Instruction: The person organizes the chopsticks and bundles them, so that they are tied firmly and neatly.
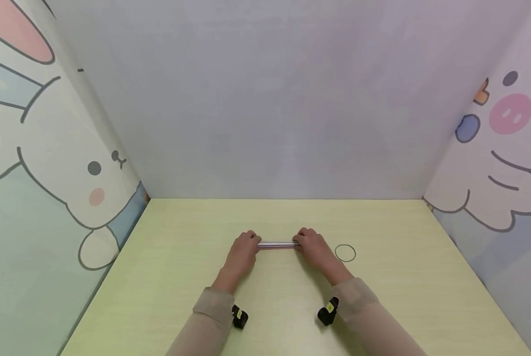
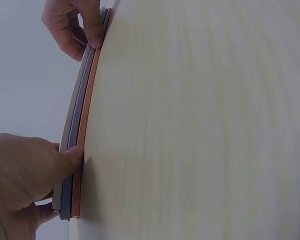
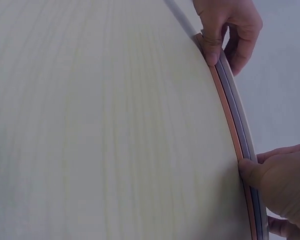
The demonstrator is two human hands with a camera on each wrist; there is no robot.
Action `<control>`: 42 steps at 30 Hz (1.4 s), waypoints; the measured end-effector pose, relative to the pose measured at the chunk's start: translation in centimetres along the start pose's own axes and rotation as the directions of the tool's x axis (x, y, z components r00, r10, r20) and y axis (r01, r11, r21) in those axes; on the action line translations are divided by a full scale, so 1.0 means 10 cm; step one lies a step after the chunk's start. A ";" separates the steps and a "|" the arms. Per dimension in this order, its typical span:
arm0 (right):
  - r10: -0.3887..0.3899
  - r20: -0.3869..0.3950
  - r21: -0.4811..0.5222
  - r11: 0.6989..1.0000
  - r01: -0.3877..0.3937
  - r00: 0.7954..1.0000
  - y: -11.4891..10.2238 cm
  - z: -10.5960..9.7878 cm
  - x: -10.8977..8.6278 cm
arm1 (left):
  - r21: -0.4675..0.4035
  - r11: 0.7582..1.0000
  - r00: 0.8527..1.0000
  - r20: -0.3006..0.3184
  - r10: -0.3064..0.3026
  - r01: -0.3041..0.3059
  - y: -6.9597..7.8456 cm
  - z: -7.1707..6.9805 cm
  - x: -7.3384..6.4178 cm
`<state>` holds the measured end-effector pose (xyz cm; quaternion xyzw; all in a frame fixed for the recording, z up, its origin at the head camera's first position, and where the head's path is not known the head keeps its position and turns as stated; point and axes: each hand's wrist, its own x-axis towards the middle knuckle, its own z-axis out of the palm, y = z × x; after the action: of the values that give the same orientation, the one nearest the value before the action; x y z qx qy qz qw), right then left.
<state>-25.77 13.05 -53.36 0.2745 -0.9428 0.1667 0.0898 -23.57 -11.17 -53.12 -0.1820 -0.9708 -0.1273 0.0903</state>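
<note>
Three long thin strips lie side by side as a bundle (image 1: 276, 244) between the hands: one pale (image 2: 71, 110), one grey (image 2: 79, 102) and one orange (image 2: 89, 95). My left hand (image 1: 242, 253) pinches the left end, its thumb on the near orange side. At the other end my right hand (image 1: 315, 251) pinches the same bundle, thumb likewise in front. Close beside the right wrist, a thin dark loop (image 1: 345, 261) like a rubber band lies on the table.
The pale wood-grain table (image 1: 181, 287) meets a plain grey back wall (image 1: 265, 109). Side panels with cartoon animals stand at left (image 1: 61, 158) and right (image 1: 514, 173). A small black device sits at each wrist, left (image 1: 240, 317) and right (image 1: 328, 312).
</note>
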 end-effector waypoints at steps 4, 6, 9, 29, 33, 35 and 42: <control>0.003 -0.022 0.029 1.000 -0.002 1.000 0.00 0.01 0.01 | -0.002 1.000 1.000 0.000 -0.009 0.009 0.00 -0.01 0.01; 0.007 -0.031 0.035 0.999 -0.006 0.999 0.00 0.01 0.01 | -0.007 1.000 1.000 -0.009 -0.013 0.013 0.00 -0.02 0.02; 0.015 -0.045 0.040 0.999 -0.014 0.999 -0.01 0.01 0.00 | -0.017 1.000 1.000 -0.020 -0.021 0.021 0.01 -0.03 0.01; -0.071 -0.081 -0.087 0.994 0.063 0.994 -0.07 0.02 0.03 | 0.004 1.000 1.000 -0.014 -0.022 0.022 0.01 -0.09 0.04; -0.041 -0.107 -0.058 0.998 0.034 0.993 -0.08 0.03 0.03 | 0.007 1.000 0.998 -0.054 -0.014 0.015 0.01 -0.10 0.03; -0.020 -0.097 -0.043 0.999 0.016 0.995 -0.08 0.03 0.03 | 0.008 1.000 0.998 -0.069 -0.012 0.013 0.00 -0.09 0.02; 0.030 -0.088 -0.020 0.999 -0.032 0.996 -0.09 0.04 0.03 | 0.006 1.000 0.991 -0.132 -0.019 0.020 0.01 -0.05 0.01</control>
<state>-25.57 12.06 -53.47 0.2515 -0.9438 0.1697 0.1315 -23.56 -11.23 -52.60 -0.1631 -0.9650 -0.1364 0.1538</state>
